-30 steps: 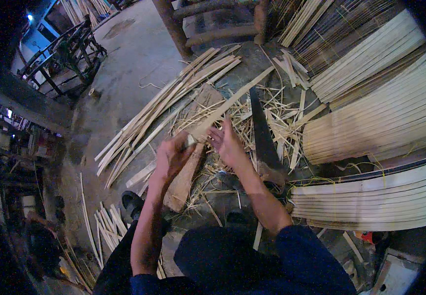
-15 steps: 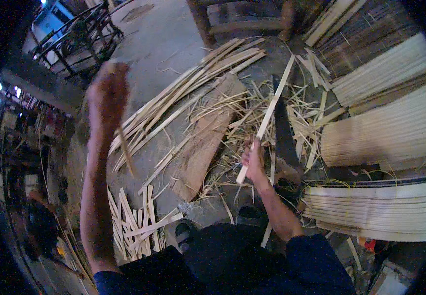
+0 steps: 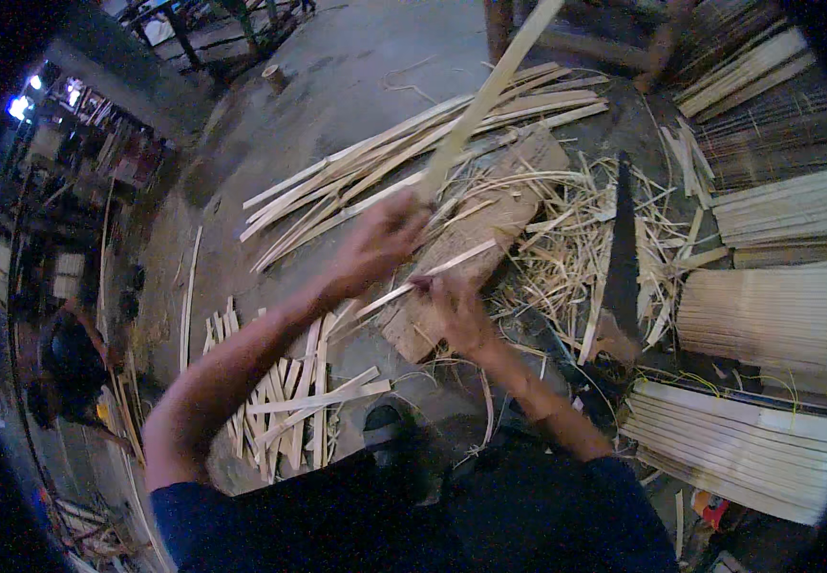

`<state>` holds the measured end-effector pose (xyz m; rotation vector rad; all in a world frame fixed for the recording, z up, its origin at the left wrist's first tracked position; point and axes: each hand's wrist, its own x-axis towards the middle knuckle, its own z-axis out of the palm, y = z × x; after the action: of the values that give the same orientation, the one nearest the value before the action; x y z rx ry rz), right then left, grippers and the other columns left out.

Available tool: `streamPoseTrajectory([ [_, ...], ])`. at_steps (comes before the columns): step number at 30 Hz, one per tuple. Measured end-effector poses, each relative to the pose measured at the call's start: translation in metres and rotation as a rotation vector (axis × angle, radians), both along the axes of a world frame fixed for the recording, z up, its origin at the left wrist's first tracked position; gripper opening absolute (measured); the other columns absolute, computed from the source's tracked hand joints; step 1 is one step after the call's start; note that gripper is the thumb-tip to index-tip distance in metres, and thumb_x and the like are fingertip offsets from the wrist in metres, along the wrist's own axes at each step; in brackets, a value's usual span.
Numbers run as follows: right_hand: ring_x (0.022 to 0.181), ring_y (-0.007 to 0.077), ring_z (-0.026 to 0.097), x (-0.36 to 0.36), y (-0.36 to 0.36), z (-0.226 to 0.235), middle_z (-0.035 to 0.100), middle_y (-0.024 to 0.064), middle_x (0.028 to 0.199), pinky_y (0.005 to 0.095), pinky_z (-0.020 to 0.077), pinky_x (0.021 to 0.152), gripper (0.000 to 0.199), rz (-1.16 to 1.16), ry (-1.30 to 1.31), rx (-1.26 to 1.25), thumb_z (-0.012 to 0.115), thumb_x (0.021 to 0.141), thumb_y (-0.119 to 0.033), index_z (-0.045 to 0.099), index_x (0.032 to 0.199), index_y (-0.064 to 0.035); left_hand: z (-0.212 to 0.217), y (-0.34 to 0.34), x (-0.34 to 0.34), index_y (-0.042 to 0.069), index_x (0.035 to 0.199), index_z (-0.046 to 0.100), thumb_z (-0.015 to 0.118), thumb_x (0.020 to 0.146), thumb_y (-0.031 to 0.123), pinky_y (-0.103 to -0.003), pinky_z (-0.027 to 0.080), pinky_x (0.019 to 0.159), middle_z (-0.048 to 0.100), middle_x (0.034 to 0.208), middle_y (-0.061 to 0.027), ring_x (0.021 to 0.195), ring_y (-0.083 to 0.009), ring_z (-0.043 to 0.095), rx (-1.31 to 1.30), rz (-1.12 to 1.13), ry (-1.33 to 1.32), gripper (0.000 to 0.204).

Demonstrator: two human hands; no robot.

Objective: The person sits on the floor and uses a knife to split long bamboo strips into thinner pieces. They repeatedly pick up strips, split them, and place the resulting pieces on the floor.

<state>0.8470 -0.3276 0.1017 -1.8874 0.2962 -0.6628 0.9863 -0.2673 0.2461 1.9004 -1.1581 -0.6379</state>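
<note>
My left hand (image 3: 390, 234) is closed at the lower end of a long, pale bamboo strip (image 3: 490, 95), which slants up and away to the right, slightly blurred. Close by on the right, the fingers of my right hand (image 3: 461, 320) pinch a shorter pale strip (image 3: 461, 258). This piece lies slantwise over a flat, worn wooden board (image 3: 504, 215) on the floor. Both hands are above the board's near part, a little apart from each other. My right fingertips are partly hidden.
Long strips (image 3: 356, 172) lie beyond the board, short strips (image 3: 289, 411) at near left. Thin shavings (image 3: 566, 248) surround a handsaw (image 3: 626, 229) with a wooden handle. Stacks of slats (image 3: 767, 315) line the right side. Another person (image 3: 74, 358) is at far left.
My raised left hand has come down and right, beside my right hand. The long strip, earlier in my right hand, now rises from my left. The view has shifted left.
</note>
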Motion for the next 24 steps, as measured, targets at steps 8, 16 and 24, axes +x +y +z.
streamPoseTrajectory([
  [8, 0.116, 0.0294, 0.044, 0.039, -0.054, -0.045, 0.054, 0.0095, 0.112, 0.0458, 0.0347, 0.095, 0.034, 0.046, 0.298, -0.928, 0.065, 0.078, -0.022, 0.060, 0.112, -0.0166, -0.003, 0.164, 0.063, -0.001, 0.086, 0.055, 0.050, 0.093, 0.027, -0.040, 0.041, 0.058, 0.050, 0.065, -0.0200, 0.058, -0.0312, 0.049, 0.303, 0.165, -0.356, 0.029],
  [16, 0.086, 0.0256, 0.059, -0.035, -0.078, -0.001, 0.060, 0.0079, 0.092, 0.0382, 0.0490, 0.073, 0.034, 0.307, 0.356, -0.970, 0.064, 0.077, -0.019, 0.058, 0.111, -0.0168, -0.110, 0.213, 0.049, 0.006, 0.108, 0.063, 0.063, 0.083, 0.021, -0.042, 0.050, 0.070, 0.062, 0.090, -0.0175, 0.080, -0.0357, 0.060, 0.202, 0.149, -0.332, 0.029],
  [24, 0.076, 0.0260, 0.063, -0.117, -0.085, 0.040, 0.063, 0.0113, 0.085, 0.0337, 0.0507, 0.065, 0.026, 0.146, 0.462, -0.735, 0.062, 0.078, -0.004, 0.062, 0.104, -0.0074, -0.194, 0.208, -0.012, 0.015, 0.124, 0.052, 0.068, 0.076, 0.024, -0.047, 0.033, 0.094, 0.048, 0.115, -0.0127, 0.110, -0.0324, 0.044, 0.140, 0.209, -0.487, 0.051],
])
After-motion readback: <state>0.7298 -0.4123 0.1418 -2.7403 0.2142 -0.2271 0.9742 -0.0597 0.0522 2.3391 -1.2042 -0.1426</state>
